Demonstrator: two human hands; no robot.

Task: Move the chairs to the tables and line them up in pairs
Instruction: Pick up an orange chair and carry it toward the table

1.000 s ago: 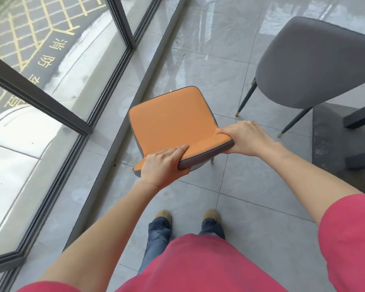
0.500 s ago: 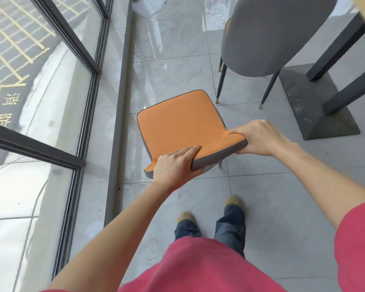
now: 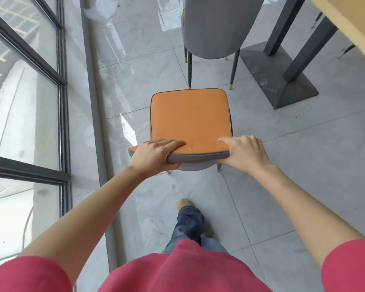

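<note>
Your orange chair sits mid-frame, seat pointing straight away from you toward the top of the view, backrest nearest you, its top edge running left to right. Front-to-back line of the seat runs about parallel to the window wall on your left. You can't tell whether the legs are on the floor; only two leg tips show under the backrest.

Left: glass window wall with dark frames and a grey sill strip along the floor, with a strip of bare tile between it and the chair. Ahead: a grey chair stands with its back to you, its rear legs just beyond the orange seat's front edge, close but apart. Right: dark table base and posts, with the pale table top at the upper right corner; open tile between the orange chair and that base, and more open tile to the lower right.

Your left hand is wrapped over the left end of the backrest top, fingers on the orange face, thumb under the grey edge. Your right hand clamps the right end, fingers curled around the corner. Both grips closed tight on the chair, arms out nearly straight.
</note>
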